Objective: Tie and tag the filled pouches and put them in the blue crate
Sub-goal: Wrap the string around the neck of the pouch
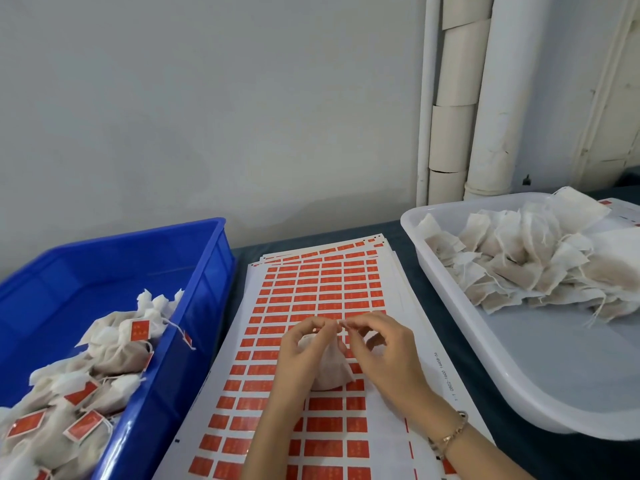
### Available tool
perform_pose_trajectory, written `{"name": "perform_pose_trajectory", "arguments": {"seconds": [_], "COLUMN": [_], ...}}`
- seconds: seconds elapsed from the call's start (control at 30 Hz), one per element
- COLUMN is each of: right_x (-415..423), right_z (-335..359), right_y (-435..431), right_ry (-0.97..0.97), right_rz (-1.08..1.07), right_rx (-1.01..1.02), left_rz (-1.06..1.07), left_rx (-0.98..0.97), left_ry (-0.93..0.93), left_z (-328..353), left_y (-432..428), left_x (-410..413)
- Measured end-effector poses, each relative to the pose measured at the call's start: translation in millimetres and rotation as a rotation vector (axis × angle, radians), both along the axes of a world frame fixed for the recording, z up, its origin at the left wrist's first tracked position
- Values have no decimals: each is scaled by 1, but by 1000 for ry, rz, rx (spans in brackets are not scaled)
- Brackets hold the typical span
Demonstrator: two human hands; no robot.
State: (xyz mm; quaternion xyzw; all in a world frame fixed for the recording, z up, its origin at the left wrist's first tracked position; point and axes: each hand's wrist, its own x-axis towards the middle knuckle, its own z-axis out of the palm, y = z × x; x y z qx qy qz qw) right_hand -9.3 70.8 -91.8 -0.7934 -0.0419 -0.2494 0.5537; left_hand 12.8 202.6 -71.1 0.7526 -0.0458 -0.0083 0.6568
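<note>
- Head view: the left hand point(304, 346) and right hand point(382, 344) met fingertip to fingertip, both pinching the top of a white pouch point(329, 374).
- The pouch stood on the sheets of red stickers point(311, 282).
- The blue crate point(211, 258), just left of the sheets, held tagged pouches point(114, 344).
- The white tray point(457, 317) on the right held a heap of untagged pouches point(536, 261).

Plain grey wall point(207, 98), white pipes point(498, 98) in the corner, dark tabletop point(408, 271).
</note>
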Motion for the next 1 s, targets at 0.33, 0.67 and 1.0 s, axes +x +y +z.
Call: {"name": "perform_pose_trajectory", "arguments": {"seconds": [0.33,0.67,1.0], "right_x": [1,0,3], "right_z": [5,3,-6], "right_y": [-5,-2,-3], "right_ry": [69,-29,-79], "right_rz": [121,41,-14], "right_rx": [106,-20,-110], "left_rz": [-28,-78,-102], "left_rx": [42,92,82], "left_ry": [-66,-80,-80], "left_z": [1,-1,2], "left_y": [4,6,1], "left_x": [-2,-1,-4]}}
